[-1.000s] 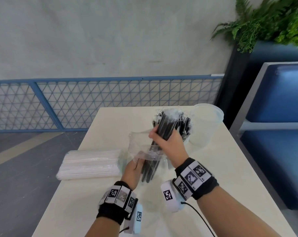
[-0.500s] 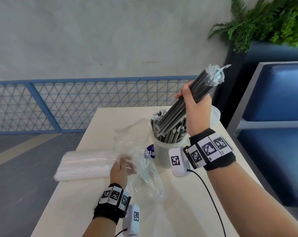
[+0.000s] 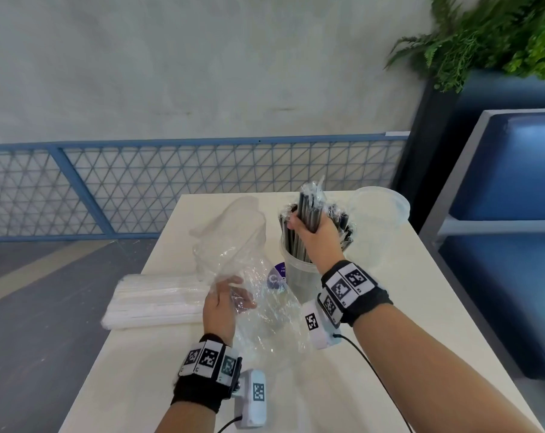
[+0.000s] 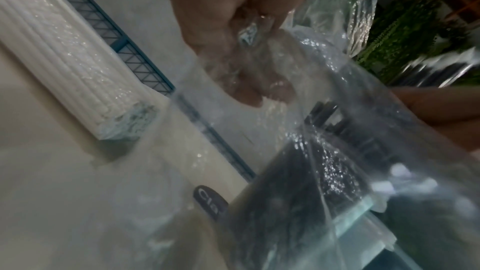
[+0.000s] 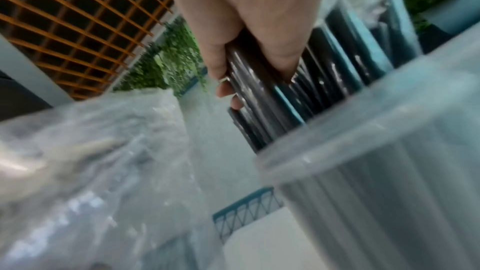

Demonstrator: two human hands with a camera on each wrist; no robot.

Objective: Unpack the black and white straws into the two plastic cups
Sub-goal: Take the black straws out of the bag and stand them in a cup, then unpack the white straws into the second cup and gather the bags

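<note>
My right hand (image 3: pixel 310 228) grips a bundle of black straws (image 3: pixel 310 207), each in clear wrap, standing upright in the near plastic cup (image 3: pixel 297 276) with other black straws. In the right wrist view the fingers (image 5: pixel 223 73) curl round the black straws (image 5: pixel 262 98) above the cup (image 5: pixel 363 182). My left hand (image 3: pixel 224 303) holds the crumpled clear bag (image 3: pixel 230 245) left of the cup; the left wrist view shows the fingers (image 4: pixel 233 34) pinching the bag (image 4: pixel 311 81). A second plastic cup (image 3: pixel 380 220) stands behind on the right. The white straw pack (image 3: pixel 158 300) lies at the table's left edge.
The cream table (image 3: pixel 405 307) is narrow, with floor dropping off on the left and a blue bench (image 3: pixel 508 189) close on the right. A blue mesh railing (image 3: pixel 171 179) runs behind the table. A potted fern (image 3: pixel 489 35) stands at the back right.
My right hand has brought the raised bundle of black straws down into the near cup. My left hand still holds the emptied bag, which now stands higher beside the cup.
</note>
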